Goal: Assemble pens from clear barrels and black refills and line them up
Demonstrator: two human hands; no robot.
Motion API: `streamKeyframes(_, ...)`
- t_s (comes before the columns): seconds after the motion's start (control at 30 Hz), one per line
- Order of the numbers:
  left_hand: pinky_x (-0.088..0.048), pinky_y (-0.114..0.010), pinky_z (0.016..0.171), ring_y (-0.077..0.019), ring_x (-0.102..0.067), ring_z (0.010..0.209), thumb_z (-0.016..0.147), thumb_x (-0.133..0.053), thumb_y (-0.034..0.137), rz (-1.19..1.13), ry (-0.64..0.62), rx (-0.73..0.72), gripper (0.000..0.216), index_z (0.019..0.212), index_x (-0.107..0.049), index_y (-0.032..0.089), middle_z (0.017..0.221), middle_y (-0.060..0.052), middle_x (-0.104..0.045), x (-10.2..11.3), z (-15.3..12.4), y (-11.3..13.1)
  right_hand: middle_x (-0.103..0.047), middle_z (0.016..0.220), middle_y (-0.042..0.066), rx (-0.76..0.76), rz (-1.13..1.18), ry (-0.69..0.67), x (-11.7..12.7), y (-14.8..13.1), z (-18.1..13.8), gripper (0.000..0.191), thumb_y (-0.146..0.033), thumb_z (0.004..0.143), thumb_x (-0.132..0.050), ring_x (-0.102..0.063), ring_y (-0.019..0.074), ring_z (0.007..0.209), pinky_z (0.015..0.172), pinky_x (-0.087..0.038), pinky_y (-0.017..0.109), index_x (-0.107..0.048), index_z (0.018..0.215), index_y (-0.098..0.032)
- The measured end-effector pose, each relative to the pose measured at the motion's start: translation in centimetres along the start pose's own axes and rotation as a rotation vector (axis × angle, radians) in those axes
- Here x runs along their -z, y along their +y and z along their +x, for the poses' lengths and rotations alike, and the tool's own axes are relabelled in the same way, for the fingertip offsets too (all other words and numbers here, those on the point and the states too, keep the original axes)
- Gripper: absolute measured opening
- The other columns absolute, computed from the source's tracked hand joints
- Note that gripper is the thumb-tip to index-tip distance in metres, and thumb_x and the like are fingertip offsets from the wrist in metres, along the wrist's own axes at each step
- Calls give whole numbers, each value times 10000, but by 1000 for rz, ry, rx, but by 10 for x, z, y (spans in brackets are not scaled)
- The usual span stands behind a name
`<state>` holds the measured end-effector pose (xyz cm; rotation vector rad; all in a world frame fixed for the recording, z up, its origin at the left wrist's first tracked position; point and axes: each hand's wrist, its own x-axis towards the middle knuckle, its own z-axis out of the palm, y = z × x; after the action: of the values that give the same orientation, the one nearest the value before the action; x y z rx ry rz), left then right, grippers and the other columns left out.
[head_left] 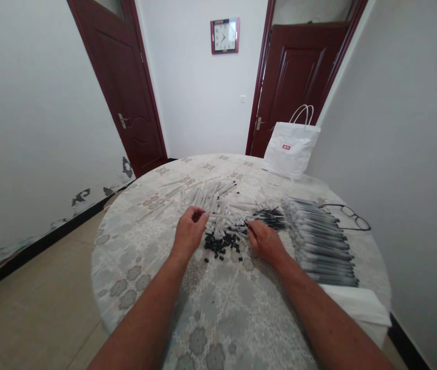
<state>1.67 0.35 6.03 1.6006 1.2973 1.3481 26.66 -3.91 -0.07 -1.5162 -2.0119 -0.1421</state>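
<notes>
My left hand [192,226] is closed, thumb and fingers pinched at the left side of a loose heap of white pen barrels [206,194]. A pale barrel runs out from its fingertips, hard to tell apart from the heap behind. To the right, my right hand [266,239] pinches a small, thin black pen part [246,224] whose far end shows past the fingertips. Between the hands lies a scatter of short black caps [220,244]. Thin dark pen pieces [272,218] are piled just beyond my right hand.
Rows of bagged or bundled grey pens [322,241] cover the table's right side, with eyeglasses [351,218] beside them. A white paper bag [292,149] stands at the back right. White folded material [357,303] lies at the right edge of the round, cloth-covered table [133,318].
</notes>
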Motion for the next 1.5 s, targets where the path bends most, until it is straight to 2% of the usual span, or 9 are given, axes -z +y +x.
streamKeyframes(0.1, -548, -301, 613, -199, -673, 725, 786, -686, 420, -284, -90, 145, 297, 903, -610, 158, 792, -52, -679, -10, -5, 6, -698, 1033, 111, 15, 89, 54, 1, -5, 1, 239, -207, 947, -490, -646, 225, 950, 857, -490, 317, -636, 1133, -172)
streamKeyframes(0.27, -584, -365, 769, -202, -710, 786, 721, -768, 341, -541, -189, 286, 326, 921, -589, 156, 835, -67, -717, -31, -17, 4, -714, 1038, 79, -24, 276, 137, 6, -18, 4, 214, -199, 933, -524, -661, 200, 948, 876, -485, 297, -645, 1109, -189)
streamKeyframes(0.43, -555, -317, 738, -177, -687, 724, 727, -765, 338, -363, -457, 277, 269, 856, -617, 154, 771, -52, -715, -33, -25, -10, -717, 971, 65, -44, 297, 136, 6, -18, 4, 232, -159, 881, -550, -661, 195, 875, 828, -493, 292, -670, 1076, -194)
streamKeyframes(0.6, -474, -252, 606, -148, -623, 652, 776, -696, 332, -226, -774, 205, 305, 1017, -678, 147, 777, -30, -691, -28, -31, -10, -710, 1031, 93, 11, 261, 124, 2, -15, 2, 300, -122, 859, -523, -649, 215, 957, 893, -492, 326, -662, 1118, -181)
streamKeyframes(0.7, -436, -231, 584, -130, -586, 634, 790, -662, 304, -179, -854, 168, 230, 952, -690, 142, 745, -12, -664, -30, -36, -9, -705, 1078, 93, -1, 302, 131, 2, -17, 1, 356, -143, 873, -524, -651, 212, 979, 913, -492, 333, -630, 1210, -184)
streamKeyframes(0.83, -470, -236, 610, -159, -649, 713, 789, -680, 312, -279, -836, 256, 202, 909, -646, 152, 823, -53, -703, -31, -38, -12, -706, 995, 50, -185, 457, 156, 5, -19, 3, 458, -237, 906, -554, -662, 177, 811, 789, -520, 301, -529, 1363, -205)
streamKeyframes(1.03, -543, -280, 700, -218, -712, 910, 826, -691, 355, -531, -629, 379, 257, 983, -599, 173, 1056, -141, -733, -26, -33, -16, -707, 862, 26, -422, 869, 117, 5, -17, 9, 224, -394, 908, -577, -622, 151, 621, 545, -496, 251, -624, 1015, -203)
streamKeyframes(1.27, -585, -292, 690, -214, -734, 857, 791, -755, 271, -825, -482, 482, 308, 981, -534, 173, 1048, -146, -735, -31, -29, -20, -700, 760, 21, -415, 1124, 62, 12, -22, 9, 293, -467, 923, -580, -616, 139, 594, 576, -517, 262, -659, 907, -185)
streamKeyframes(1.5, -604, -325, 767, -232, -740, 904, 809, -745, 208, -970, -434, 523, 255, 966, -552, 153, 960, -104, -730, -32, -29, -24, -714, 942, 32, -387, 1299, 107, 14, -37, 9, 235, -389, 856, -695, -712, 187, 766, 639, -590, 318, -599, 973, -210)
